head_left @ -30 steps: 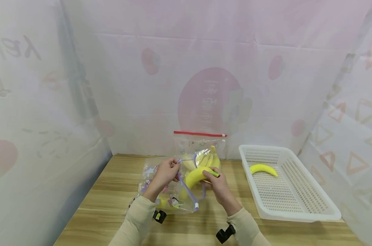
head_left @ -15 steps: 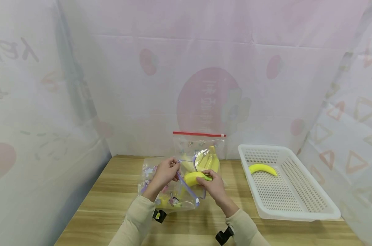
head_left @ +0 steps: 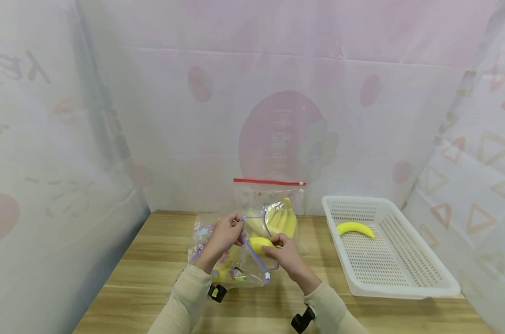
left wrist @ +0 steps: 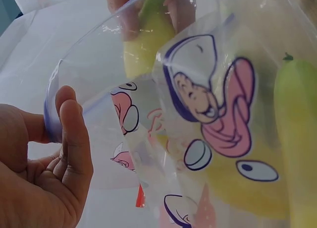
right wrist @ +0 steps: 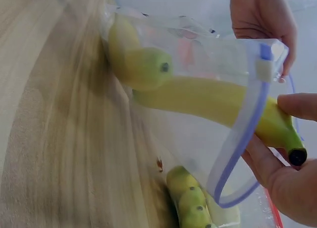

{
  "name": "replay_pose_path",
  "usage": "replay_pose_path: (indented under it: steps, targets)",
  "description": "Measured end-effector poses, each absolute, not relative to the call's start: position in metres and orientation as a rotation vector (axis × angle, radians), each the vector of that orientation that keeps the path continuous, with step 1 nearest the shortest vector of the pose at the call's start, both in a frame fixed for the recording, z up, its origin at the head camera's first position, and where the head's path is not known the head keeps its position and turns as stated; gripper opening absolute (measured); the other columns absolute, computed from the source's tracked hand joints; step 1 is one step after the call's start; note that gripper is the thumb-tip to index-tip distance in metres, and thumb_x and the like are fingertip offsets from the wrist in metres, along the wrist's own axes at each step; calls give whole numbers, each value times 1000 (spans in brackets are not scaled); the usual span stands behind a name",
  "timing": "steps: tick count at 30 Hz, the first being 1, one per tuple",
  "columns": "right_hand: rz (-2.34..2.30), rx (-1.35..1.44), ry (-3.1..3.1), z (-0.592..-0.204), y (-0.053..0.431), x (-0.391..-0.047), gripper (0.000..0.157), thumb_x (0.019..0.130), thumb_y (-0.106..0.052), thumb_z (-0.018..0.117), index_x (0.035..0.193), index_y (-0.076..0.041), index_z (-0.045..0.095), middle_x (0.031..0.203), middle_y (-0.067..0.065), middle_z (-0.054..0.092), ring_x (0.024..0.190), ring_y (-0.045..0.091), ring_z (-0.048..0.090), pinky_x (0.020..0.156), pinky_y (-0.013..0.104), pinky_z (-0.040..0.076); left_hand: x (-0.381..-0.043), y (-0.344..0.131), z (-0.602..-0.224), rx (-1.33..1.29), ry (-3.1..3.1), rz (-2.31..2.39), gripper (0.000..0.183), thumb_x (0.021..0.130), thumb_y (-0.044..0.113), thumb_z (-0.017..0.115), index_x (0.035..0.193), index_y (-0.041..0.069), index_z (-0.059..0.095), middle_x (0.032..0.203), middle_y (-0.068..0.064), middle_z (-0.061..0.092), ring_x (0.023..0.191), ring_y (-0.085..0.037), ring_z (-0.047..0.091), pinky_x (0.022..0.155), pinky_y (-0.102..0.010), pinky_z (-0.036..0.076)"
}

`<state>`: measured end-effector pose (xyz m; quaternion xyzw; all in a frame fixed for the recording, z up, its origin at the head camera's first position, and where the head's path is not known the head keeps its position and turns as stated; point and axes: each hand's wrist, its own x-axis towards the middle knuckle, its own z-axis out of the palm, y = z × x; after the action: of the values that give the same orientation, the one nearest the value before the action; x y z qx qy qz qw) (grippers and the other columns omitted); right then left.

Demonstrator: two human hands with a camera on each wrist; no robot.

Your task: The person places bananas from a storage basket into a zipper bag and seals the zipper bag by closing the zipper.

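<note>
My left hand pinches the rim of a clear zip bag with a purple zip and cartoon prints. The bag's mouth gapes toward the right. My right hand grips a yellow banana near its green stem, thumb on one side and fingers on the other. Most of this banana lies inside the bag, while the stem end sticks out past the purple zip. Deeper in the bag are other bananas, seen through the plastic in both wrist views.
Behind the hands, a second clear bag with a red zip holds a bunch of bananas. To the right stands a white perforated basket with a single banana in it. Printed cloth encloses the wooden table.
The right hand has moved left and a little down, sliding the banana further into the purple-zip bag. The left hand has kept its pinch on the rim in about the same place.
</note>
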<state>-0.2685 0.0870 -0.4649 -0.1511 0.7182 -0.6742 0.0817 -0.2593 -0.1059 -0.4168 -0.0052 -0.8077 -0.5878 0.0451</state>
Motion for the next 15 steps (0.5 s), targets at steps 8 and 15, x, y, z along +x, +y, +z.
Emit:
replay_pose_path:
  steps: [8,15]
  targets:
    - [-1743,-595,2248,-467,85,-273,34,83,-6,70,109,9,55,98,13,62,85,20,62,75,38,55,-261,-107,-416,-13,-2469,-1779,13,97,13,50,95,1,56,73,-15,64,53,-19,61,57,-42,56]
    - [-1468,-854,2295,-467,84,-281,29,84,2,63,113,5,59,103,11,63,94,25,60,76,35,53,-262,-107,-417,-7,-2458,-1788,14,97,14,50,95,2,56,71,-12,63,54,-20,60,57,-42,56]
